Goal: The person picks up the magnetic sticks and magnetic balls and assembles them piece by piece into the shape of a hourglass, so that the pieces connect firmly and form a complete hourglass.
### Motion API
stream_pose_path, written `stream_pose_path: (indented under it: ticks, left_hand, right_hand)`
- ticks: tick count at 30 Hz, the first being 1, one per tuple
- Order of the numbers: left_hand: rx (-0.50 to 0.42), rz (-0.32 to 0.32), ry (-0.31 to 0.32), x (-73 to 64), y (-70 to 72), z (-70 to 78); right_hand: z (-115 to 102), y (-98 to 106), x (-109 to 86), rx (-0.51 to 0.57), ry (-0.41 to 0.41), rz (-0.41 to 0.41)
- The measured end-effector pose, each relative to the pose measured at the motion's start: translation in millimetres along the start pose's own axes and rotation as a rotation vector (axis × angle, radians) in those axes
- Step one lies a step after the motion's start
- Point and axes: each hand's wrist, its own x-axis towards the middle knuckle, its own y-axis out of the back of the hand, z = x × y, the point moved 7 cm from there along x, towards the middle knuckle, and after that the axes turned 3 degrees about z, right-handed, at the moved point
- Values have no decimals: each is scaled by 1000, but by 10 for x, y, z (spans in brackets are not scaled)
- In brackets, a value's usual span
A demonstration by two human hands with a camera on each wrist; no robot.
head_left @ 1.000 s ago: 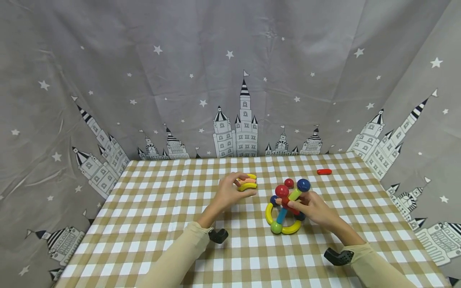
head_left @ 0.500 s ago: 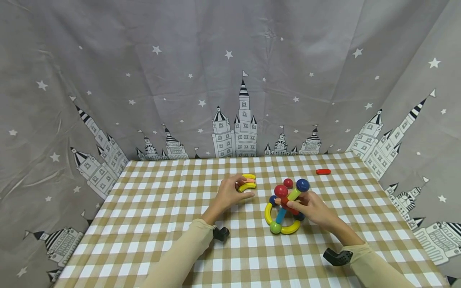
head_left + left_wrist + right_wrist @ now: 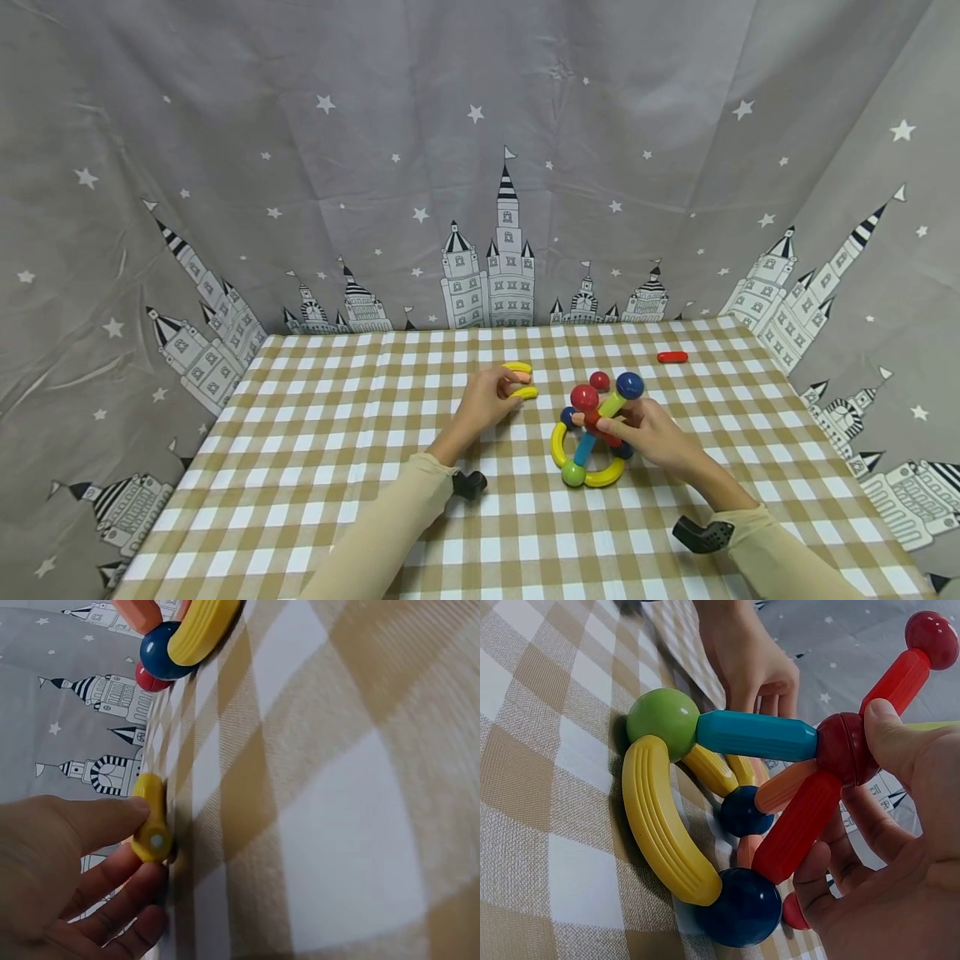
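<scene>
My left hand (image 3: 483, 402) pinches a yellow curved magnetic rod (image 3: 156, 829) between thumb and fingers, close over the cloth. Just behind it lie a second yellow curved rod (image 3: 517, 367) and an orange rod (image 3: 521, 377). My right hand (image 3: 654, 433) holds a magnetic ball-and-rod structure by the dark red ball (image 3: 844, 750) at its middle. A blue rod (image 3: 757, 736), a red rod (image 3: 799, 829) and an orange rod slope from that ball to a base of yellow curved rods, navy balls and a green ball (image 3: 573, 474). Upper rods carry a red ball (image 3: 585, 397) and a blue ball (image 3: 630, 385).
A loose red ball (image 3: 599, 381) sits behind the structure. Farther back on the right lies a short red rod (image 3: 672, 357). The checked tablecloth (image 3: 300, 467) covers the table, and a grey castle-print curtain (image 3: 480, 183) hangs around its back and sides.
My left hand has shifted slightly right and now pinches the nearer yellow curved rod, which has turned and drawn away from the other two. The right hand and the structure stay in place.
</scene>
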Motion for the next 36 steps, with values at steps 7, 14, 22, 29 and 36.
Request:
stream_pose_path:
  ticks: [7,14,22,29,36]
  left_hand:
    - [66,-113,39,25,-59,54]
    - [84,-154,25,25,-65,113]
    - [-88,-145,84,26,40,181]
    - [-211,-158,80,41,145,404]
    - [-372,-213,94,77,207,726]
  right_hand:
    - [-9,-2,-6,-1,9,-5]
    - [-10,7,-7,-29,13,3]
    - [-1,2,8,-26,32,-5]
    - [-9,14,39,-33,43,-30]
    - [-38,31,86,-44,69,-89]
